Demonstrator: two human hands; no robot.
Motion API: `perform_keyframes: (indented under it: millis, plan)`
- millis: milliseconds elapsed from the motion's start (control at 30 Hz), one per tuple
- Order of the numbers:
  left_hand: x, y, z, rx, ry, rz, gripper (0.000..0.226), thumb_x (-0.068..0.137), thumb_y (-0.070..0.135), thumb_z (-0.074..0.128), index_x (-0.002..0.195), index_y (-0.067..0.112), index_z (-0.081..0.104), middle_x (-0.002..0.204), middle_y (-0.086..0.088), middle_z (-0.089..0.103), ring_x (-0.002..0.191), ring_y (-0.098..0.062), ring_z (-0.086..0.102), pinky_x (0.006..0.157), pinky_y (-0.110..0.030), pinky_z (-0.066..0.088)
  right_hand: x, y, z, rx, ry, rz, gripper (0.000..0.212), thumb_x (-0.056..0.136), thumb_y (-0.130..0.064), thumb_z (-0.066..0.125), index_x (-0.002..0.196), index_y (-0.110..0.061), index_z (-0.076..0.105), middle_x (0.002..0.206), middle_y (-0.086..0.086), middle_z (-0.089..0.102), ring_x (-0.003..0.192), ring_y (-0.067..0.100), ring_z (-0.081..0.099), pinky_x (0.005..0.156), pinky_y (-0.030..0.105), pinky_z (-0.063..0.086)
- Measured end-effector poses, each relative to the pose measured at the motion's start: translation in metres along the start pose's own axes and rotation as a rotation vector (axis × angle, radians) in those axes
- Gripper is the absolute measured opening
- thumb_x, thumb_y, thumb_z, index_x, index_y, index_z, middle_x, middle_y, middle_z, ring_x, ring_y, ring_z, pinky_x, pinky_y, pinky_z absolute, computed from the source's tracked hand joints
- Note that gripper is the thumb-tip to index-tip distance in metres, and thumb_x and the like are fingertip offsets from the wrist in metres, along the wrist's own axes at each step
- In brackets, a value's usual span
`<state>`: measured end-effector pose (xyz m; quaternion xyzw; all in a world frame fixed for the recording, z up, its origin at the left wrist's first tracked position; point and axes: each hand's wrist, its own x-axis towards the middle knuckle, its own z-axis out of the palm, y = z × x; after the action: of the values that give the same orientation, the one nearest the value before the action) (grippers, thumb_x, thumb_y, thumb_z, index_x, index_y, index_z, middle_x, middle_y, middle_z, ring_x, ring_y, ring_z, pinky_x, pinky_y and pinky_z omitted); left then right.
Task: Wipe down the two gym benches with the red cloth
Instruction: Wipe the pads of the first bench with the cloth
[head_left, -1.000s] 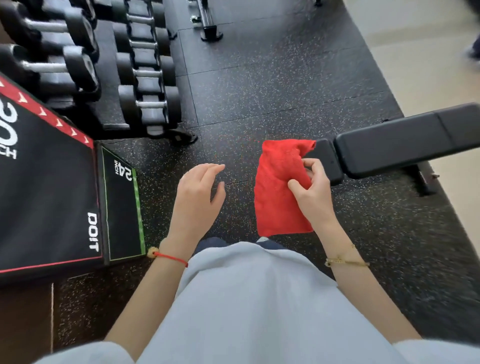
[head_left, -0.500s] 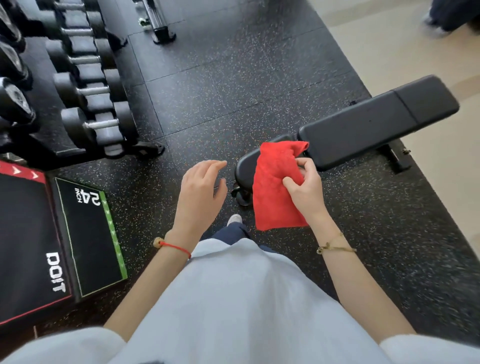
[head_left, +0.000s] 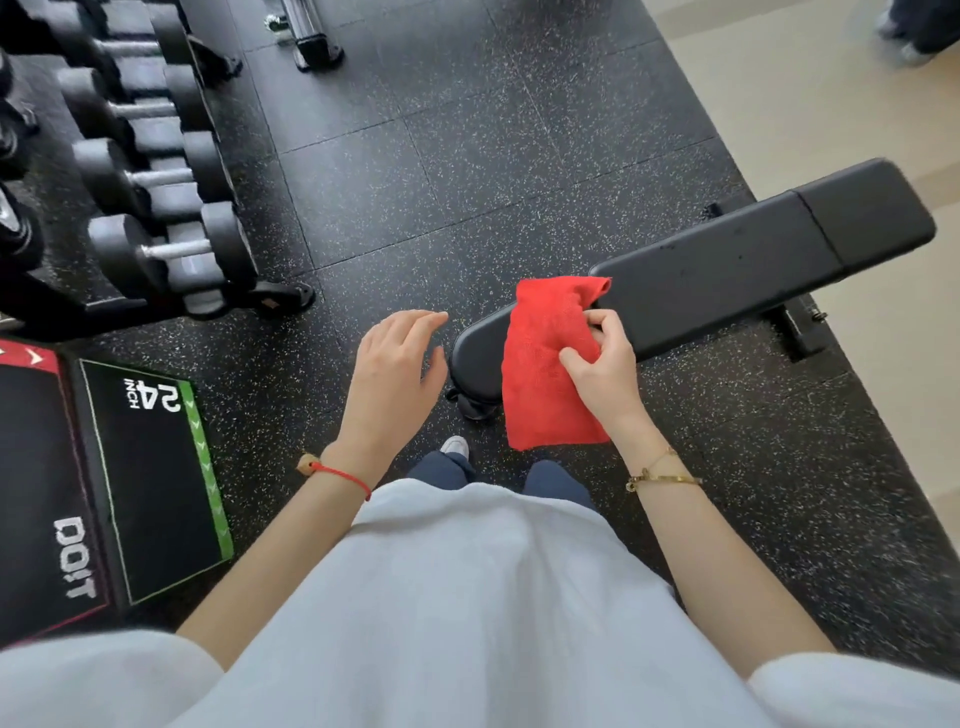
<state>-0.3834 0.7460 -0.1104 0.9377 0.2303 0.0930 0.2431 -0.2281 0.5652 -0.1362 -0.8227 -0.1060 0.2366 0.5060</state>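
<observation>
Approach step, wiping not begun. Right hand (head_left: 605, 376) pinched the red cloth (head_left: 548, 364), hanging over the bench (head_left: 727, 280) end. Left hand (head_left: 392, 374) empty, fingers loosely spread. Next: press cloth flat onto the pad.

Cloth (head_left: 545, 364) was red. Bench (head_left: 727, 280) padding was black. Floor mat (head_left: 467, 156) was black with pale speckles. Plyo box (head_left: 150, 467) was black, green-edged, white-lettered.
</observation>
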Motion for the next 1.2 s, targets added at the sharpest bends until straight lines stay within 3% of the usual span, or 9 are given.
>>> perform_keyframes:
  millis: [167, 433, 767, 900, 1033, 1200]
  plan:
    - [0.009, 0.020, 0.045, 0.014, 0.043, -0.076, 0.034, 0.093, 0.009, 0.055, 0.126, 0.006, 0.061, 0.124, -0.009, 0.063, 0.119, -0.029, 0.057, 0.105, -0.046, 0.043, 0.033, 0.023, -0.023, -0.029, -0.060, -0.024, 0.031, 0.081, 0.000, 0.061, 0.105, -0.015, 0.049, 0.083, -0.008, 0.064, 0.068, -0.006, 0.057, 0.071, 0.020, 0.044]
    - [0.018, 0.029, 0.136, 0.007, 0.098, -0.200, 0.035, 0.093, 0.008, 0.054, 0.127, 0.005, 0.060, 0.125, -0.010, 0.063, 0.120, -0.030, 0.056, 0.105, -0.047, 0.042, 0.089, 0.090, -0.052, -0.116, -0.151, -0.046, 0.031, 0.078, -0.001, 0.062, 0.103, -0.017, 0.051, 0.082, -0.011, 0.064, 0.070, -0.004, 0.057, 0.072, 0.023, 0.044]
    - [0.036, -0.033, 0.280, 0.077, 0.101, -0.198, 0.035, 0.092, 0.008, 0.054, 0.127, 0.005, 0.060, 0.125, -0.009, 0.062, 0.123, -0.030, 0.053, 0.106, -0.045, 0.040, 0.159, 0.201, 0.004, -0.121, -0.173, -0.179, 0.034, 0.076, -0.004, 0.064, 0.102, -0.021, 0.049, 0.078, -0.013, 0.062, 0.065, -0.007, 0.054, 0.065, 0.014, 0.042]
    - [0.041, -0.073, 0.343, 0.109, 0.148, -0.185, 0.036, 0.092, 0.009, 0.055, 0.127, 0.005, 0.059, 0.126, -0.009, 0.061, 0.124, -0.030, 0.053, 0.108, -0.044, 0.039, 0.195, 0.259, 0.040, -0.122, -0.244, -0.233, 0.037, 0.077, -0.004, 0.064, 0.104, -0.024, 0.046, 0.090, -0.008, 0.064, 0.075, 0.001, 0.058, 0.072, 0.021, 0.044]
    - [0.047, -0.111, 0.402, 0.153, 0.183, -0.188, 0.038, 0.093, 0.013, 0.055, 0.131, 0.007, 0.057, 0.131, -0.007, 0.058, 0.128, -0.027, 0.049, 0.110, -0.039, 0.035, 0.230, 0.313, 0.065, -0.164, -0.285, -0.359, 0.041, 0.076, -0.001, 0.064, 0.108, -0.018, 0.045, 0.093, -0.012, 0.059, 0.078, -0.009, 0.055, 0.076, 0.013, 0.041]
    - [0.055, -0.143, 0.454, 0.180, 0.273, -0.112, 0.039, 0.092, 0.017, 0.056, 0.131, 0.009, 0.057, 0.135, -0.007, 0.057, 0.131, -0.028, 0.047, 0.113, -0.043, 0.035, 0.258, 0.362, 0.069, -0.308, -0.106, -0.640, 0.056, 0.072, -0.002, 0.065, 0.123, -0.006, 0.042, 0.120, -0.003, 0.050, 0.114, 0.015, 0.053, 0.100, 0.030, 0.042]
